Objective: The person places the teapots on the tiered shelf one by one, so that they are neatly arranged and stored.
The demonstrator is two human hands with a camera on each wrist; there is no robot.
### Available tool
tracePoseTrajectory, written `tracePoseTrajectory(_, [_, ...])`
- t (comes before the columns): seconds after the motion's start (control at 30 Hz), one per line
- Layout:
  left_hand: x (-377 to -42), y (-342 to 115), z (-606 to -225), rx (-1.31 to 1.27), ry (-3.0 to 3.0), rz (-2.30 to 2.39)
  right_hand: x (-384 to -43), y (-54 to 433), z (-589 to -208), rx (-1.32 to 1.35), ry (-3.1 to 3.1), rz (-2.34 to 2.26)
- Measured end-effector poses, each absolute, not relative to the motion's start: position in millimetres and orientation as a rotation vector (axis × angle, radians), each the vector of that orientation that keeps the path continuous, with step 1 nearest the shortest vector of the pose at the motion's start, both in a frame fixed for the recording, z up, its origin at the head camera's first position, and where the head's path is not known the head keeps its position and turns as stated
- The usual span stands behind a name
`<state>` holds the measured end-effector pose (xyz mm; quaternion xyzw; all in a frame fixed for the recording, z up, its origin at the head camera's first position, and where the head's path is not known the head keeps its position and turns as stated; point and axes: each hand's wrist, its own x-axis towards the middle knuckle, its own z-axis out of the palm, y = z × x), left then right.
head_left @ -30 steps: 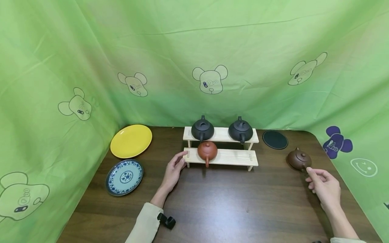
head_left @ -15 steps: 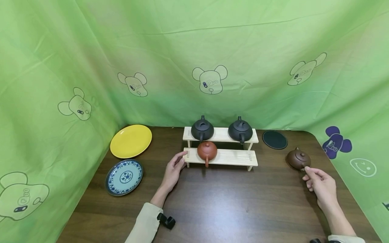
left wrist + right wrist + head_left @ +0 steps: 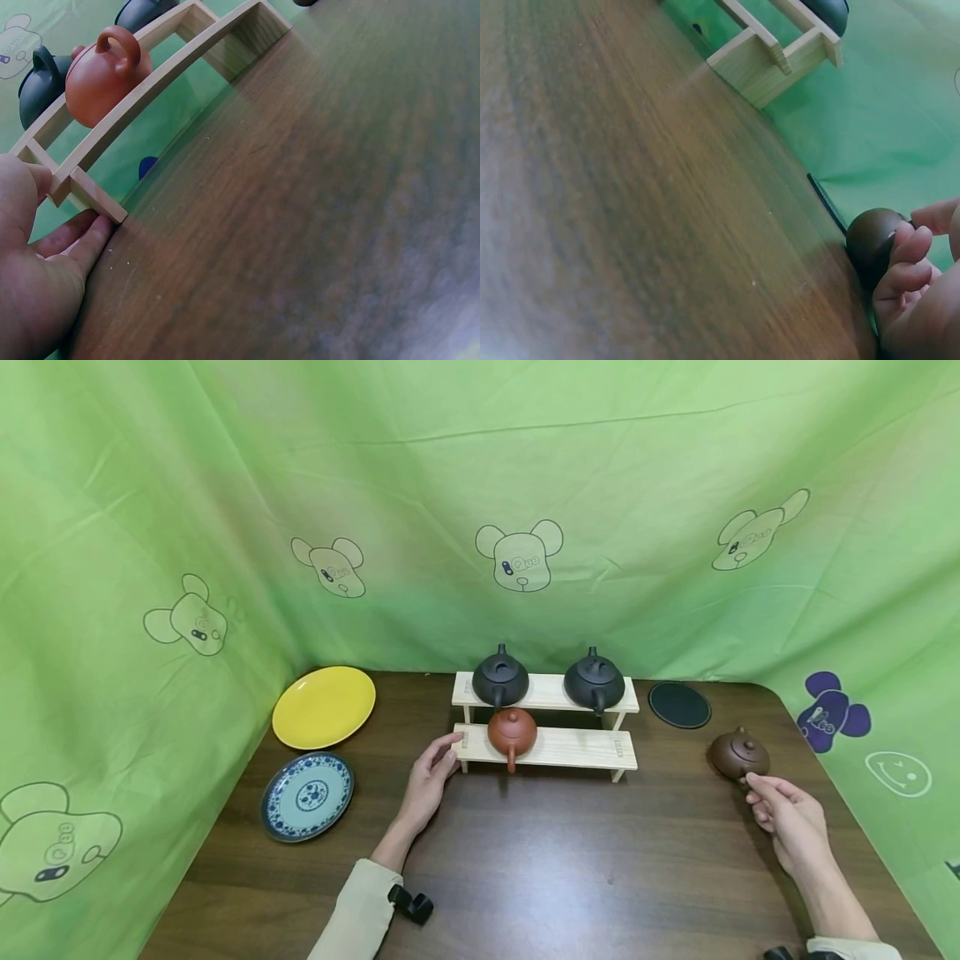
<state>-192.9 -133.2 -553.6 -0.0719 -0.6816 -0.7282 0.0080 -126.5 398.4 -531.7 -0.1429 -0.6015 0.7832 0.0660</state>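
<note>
At the right of the head view, my right hand pinches the handle of a dark brown teapot, its spout pointing away from me. The right wrist view shows the curled fingers close against the dark body of that pot. My left hand grips the left end of a two-tier wooden stand. In the left wrist view, digits sit at the board's end and against the leg. A reddish-brown teapot rests on the lower tier, handle toward me. Two black teapots occupy the upper tier.
A round black coaster lies between the stand and the brown teapot. To the left are a yellow plate and a blue patterned plate. Green printed cloth encloses the brown wooden table at the back and sides.
My right hand has shifted slightly left with the handle, and the brown teapot has turned a little, its spout swinging rightward. The left hand and the stand stay in place.
</note>
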Motion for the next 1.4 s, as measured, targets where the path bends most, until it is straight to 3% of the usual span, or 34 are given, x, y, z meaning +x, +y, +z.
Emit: tracePoseTrajectory(1.4, [-193, -134, -555, -0.236, -2.147, -2.268, -103, 352, -505, -0.076, -1.572, 2.561])
